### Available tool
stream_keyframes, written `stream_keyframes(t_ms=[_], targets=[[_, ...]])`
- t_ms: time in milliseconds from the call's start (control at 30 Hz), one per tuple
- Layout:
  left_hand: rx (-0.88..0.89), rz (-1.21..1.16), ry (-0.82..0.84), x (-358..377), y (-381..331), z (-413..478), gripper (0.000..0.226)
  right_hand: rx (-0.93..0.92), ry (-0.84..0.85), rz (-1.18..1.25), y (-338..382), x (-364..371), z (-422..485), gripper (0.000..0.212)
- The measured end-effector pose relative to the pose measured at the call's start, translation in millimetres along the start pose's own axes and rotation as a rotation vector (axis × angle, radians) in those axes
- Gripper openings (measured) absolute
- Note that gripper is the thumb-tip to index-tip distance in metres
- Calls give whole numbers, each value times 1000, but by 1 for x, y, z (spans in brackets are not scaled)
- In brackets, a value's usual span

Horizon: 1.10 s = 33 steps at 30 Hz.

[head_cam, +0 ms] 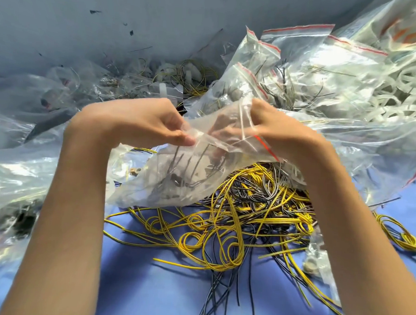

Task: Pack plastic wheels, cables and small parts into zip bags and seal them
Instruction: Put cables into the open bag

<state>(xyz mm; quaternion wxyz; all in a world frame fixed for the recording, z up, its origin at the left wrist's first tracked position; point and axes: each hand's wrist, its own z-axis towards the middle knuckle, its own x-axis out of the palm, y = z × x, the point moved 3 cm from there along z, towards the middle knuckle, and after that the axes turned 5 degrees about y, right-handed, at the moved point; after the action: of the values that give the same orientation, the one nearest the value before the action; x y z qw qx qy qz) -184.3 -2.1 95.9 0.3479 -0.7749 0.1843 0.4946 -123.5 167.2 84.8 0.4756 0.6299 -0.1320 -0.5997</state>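
I hold a clear zip bag (pixel 177 177) with a red-striped top above the blue table. My left hand (pixel 141 120) pinches its top edge on the left. At the bag's mouth my right hand (pixel 273 129) grips the plastic, some fingers showing through it. Dark cables and small grey parts lie inside the bag. Under it, a tangle of yellow and black cables (pixel 235 221) spreads over the blue surface.
Filled zip bags with red strips (pixel 303 73) pile up at the back right, beside a large bag of white plastic wheels (pixel 398 88). Crumpled clear bags (pixel 21 166) cover the left side. Another cable coil (pixel 400 235) lies far right. A grey wall stands behind.
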Motion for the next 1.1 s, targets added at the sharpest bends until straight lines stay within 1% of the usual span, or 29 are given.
stream_keyframes(t_ms=[33, 133, 200, 267, 367, 467, 500, 533, 567, 600, 633, 667, 700, 733, 767, 833, 867, 900, 933, 1000, 1033, 1067, 1100], targets=[[-16, 1, -7, -1, 3, -1, 54, 26, -45, 60, 0, -4, -1, 13], [-48, 17, -26, -3, 6, -4, 60, 91, -205, 226, -4, -19, -7, 17], [-74, 35, -42, -5, 11, -7, 62, 49, -304, 380, -5, -30, -11, 27], [-117, 24, -69, -7, 19, -10, 57, -31, -424, 492, -3, -41, -16, 28], [-151, -13, -54, -5, 22, -13, 47, -55, -676, 501, -10, -63, -27, 23], [-174, -9, -29, -5, 26, -11, 38, 23, -968, 477, -18, -80, -39, 15], [-190, 5, -26, -5, 28, -11, 33, 44, -1058, 501, -21, -84, -43, 13], [-209, 17, -25, -5, 30, -11, 27, 59, -1128, 531, -24, -87, -46, 12], [-220, 29, -24, -4, 33, -10, 22, 81, -1159, 560, -26, -89, -48, 11], [-228, 43, -30, -4, 36, -9, 17, 106, -1127, 579, -29, -90, -49, 11], [-236, 50, -43, -3, 39, -9, 14, 135, -1032, 578, -31, -90, -48, 13], [-243, 39, -59, -3, 42, -7, 13, 179, -900, 517, -33, -88, -46, 15], [-251, 17, -77, -2, 43, -6, 13, 239, -764, 382, -32, -83, -46, 15], [-261, 3, -90, -2, 44, -4, 14, 304, -666, 203, -32, -79, -45, 17], [-267, -4, -99, -1, 44, -2, 14, 359, -624, 8, -32, -77, -44, 22], [-270, -13, -113, 2, 46, 1, 12, 439, -680, -317, -27, -73, -43, 32], [-274, -22, -125, 2, 48, 2, 10, 462, -687, -408, -21, -71, -42, 32], [-283, -34, -140, 2, 51, 2, 10, 488, -613, -425, -19, -68, -40, 28], [-296, -40, -157, 2, 53, 2, 10, 517, -464, -388, -21, -64, -38, 26], [-329, -25, -187, 1, 56, 2, 12, 602, -51, -330, -23, -46, -36, 28], [-337, -15, -191, 1, 56, 1, 14, 646, 129, -335, -26, -36, -36, 26], [-342, -15, -191, 2, 56, 1, 14, 676, 249, -364, -29, -27, -35, 23], [-341, -18, -189, 3, 56, 2, 13, 686, 292, -426, -33, -22, -32, 21]])
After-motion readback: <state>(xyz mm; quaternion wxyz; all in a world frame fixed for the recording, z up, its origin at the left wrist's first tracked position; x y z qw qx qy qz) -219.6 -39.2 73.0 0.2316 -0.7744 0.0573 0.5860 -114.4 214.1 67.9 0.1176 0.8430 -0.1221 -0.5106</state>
